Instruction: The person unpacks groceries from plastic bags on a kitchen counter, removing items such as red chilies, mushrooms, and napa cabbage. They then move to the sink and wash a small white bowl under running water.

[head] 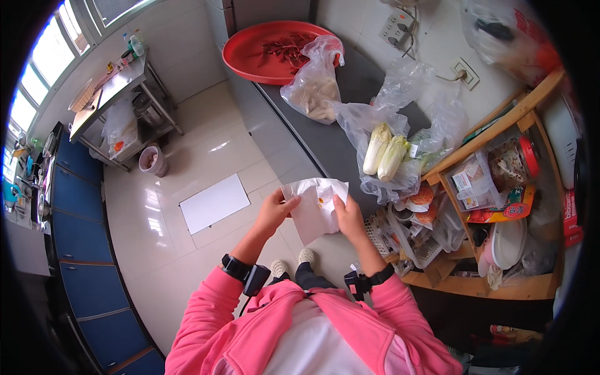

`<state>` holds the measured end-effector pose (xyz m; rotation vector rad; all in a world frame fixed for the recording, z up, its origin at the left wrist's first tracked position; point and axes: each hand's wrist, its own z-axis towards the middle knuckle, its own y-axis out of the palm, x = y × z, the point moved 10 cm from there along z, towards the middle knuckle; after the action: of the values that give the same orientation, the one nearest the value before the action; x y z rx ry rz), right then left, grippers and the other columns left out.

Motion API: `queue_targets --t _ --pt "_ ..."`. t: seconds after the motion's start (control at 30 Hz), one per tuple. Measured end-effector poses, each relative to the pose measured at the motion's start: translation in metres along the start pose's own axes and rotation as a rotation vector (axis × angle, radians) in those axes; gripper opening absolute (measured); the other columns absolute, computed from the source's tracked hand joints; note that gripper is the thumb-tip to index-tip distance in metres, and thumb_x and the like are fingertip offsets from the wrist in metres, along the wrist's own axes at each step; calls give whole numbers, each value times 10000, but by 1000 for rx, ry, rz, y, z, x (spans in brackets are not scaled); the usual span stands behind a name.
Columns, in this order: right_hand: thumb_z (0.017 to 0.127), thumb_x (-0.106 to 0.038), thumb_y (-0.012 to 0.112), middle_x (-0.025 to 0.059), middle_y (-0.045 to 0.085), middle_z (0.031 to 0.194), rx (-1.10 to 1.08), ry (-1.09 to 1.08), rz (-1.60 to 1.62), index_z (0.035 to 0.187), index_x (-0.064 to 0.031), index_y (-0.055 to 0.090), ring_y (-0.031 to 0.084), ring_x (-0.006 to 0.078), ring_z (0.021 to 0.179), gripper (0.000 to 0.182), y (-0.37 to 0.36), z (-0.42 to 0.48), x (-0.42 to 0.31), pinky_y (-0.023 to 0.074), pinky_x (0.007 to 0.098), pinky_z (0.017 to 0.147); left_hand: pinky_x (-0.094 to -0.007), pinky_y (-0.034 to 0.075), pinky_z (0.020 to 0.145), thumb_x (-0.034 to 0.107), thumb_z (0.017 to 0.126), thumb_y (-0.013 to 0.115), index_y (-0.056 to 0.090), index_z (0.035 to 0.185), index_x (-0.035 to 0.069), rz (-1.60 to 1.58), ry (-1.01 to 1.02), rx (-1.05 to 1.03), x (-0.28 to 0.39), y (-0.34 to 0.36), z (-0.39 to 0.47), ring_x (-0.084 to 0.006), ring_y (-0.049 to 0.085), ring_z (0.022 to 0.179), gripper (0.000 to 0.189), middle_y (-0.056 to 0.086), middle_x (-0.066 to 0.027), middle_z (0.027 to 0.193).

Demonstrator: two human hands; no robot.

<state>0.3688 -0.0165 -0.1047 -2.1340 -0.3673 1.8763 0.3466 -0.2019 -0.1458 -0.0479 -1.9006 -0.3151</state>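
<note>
A white paper bag or folded sheet [307, 213] with a small orange mark is held up between my hands. My left hand [275, 211] pinches its left edge, thumb on the front. On the right edge, my right hand [348, 216] grips it with the thumb at the front. Beyond it, two heads of pale napa cabbage [386, 152] lie on an opened clear plastic bag [351, 123] on the dark grey top. A tied clear bag of pale, long pieces [316, 96] rests by a red round tray [243, 51] that holds dried red chillies [286, 49].
At the right stands a wooden shelf [492, 126] with jars, plastic tubs and packets. A steel table [119, 77] and a waste bin [153, 161] are at the upper left, blue cabinets [82, 239] at the far left. A white rectangular sheet [215, 204] lies on the floor.
</note>
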Motion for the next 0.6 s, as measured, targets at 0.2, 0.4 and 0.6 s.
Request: queue_targets --t 0.2,0.4,0.6 --pt "769 -72 617 235 403 1293 -18 -644 -316 1318 6 321 430 400 1158 629 41 -39 -70 394 445 926 -308 500 782 186 912 504 466 1174 -26 -133 2 -94 -1 34 -6 -196 595 957 339 582 -132 1048" --pt "847 -29 483 203 565 1161 -40 -319 -361 1281 -33 450 571 347 1033 436 21 17 -16 484 385 859 -371 434 948 241 943 445 452 1224 1 -316 -7 -131 3 25 -22 -254 535 1107 370 549 -155 1190" --pt "881 -54 465 126 495 1289 417 -826 -684 1221 -66 518 462 325 1186 344 -25 94 -69 366 394 997 -348 451 920 219 940 460 492 1190 14 -246 -63 -7 -25 -11 -40 -232 563 1056 325 560 -144 1174"
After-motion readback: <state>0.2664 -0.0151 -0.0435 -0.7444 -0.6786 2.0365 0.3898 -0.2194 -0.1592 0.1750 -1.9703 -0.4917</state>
